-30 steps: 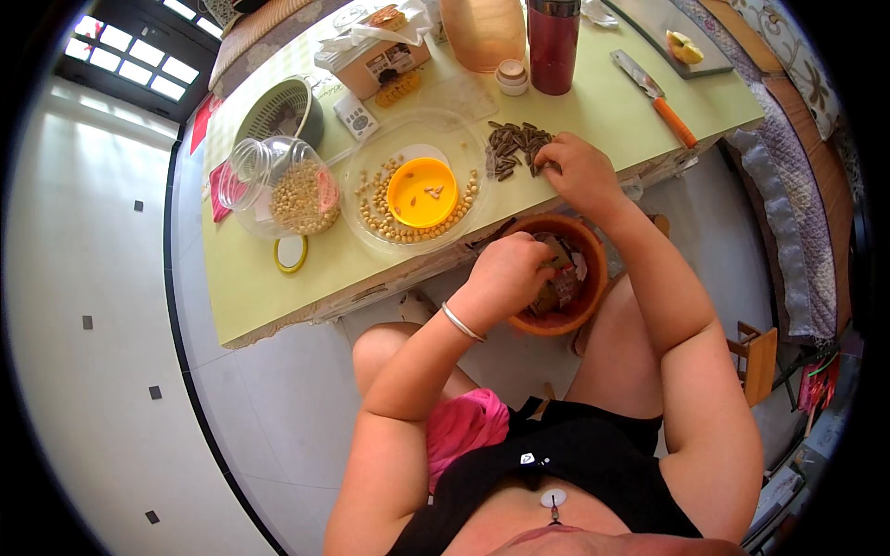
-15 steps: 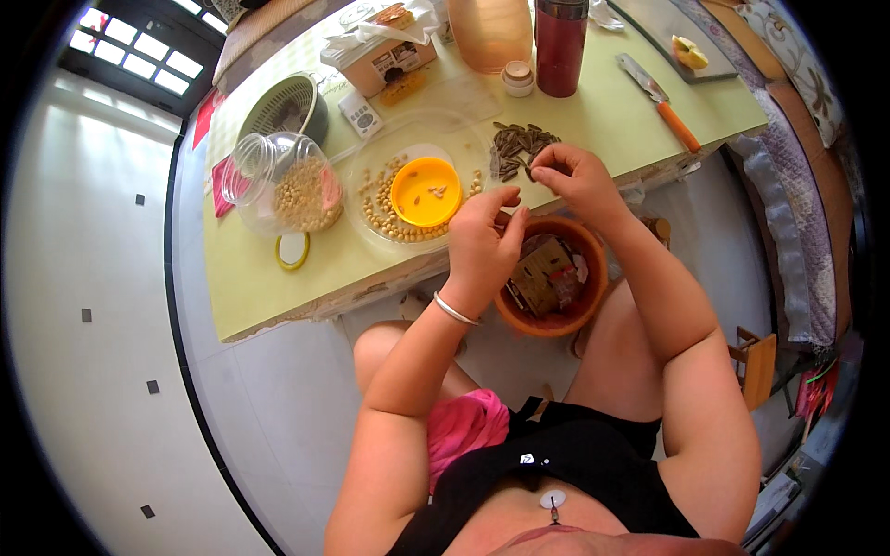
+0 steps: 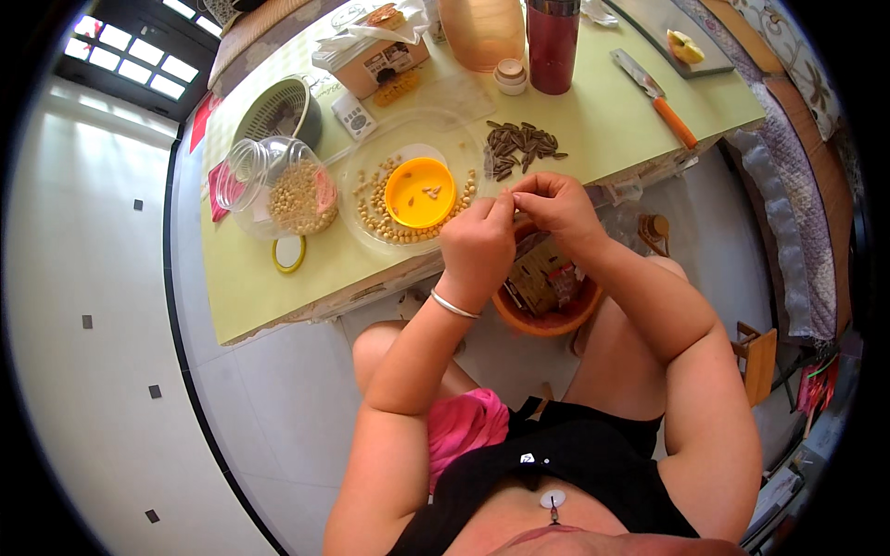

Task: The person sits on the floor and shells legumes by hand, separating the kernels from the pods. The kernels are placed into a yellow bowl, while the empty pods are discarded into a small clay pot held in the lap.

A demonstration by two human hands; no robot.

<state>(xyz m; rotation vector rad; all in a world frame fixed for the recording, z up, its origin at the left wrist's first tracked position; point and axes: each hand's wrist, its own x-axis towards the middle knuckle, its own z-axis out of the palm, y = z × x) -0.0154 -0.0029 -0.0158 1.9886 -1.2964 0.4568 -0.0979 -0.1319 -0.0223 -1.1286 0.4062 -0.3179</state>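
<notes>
Fingertips of both my hands are pinched together above the orange bin, just off the table edge. My right hand is closed on a sunflower seed, mostly hidden by the fingers. My left hand, with a silver bangle at its wrist, is closed at the same seed. Beyond them a loose pile of dark striped sunflower seeds lies on the table. Left of it, a yellow dish with a few kernels sits in a clear round tray. Pale round beans ring the dish.
Under my hands stands the orange bin, holding crumpled packaging. A clear jar of beans lies tipped at left, near a yellow-rimmed lid and a green colander. An orange-handled knife and a dark red flask are at right.
My right hand has drawn back from the seed pile, toward me and left. Its fingertips now meet those of my left hand, which has closed from a looser shape.
</notes>
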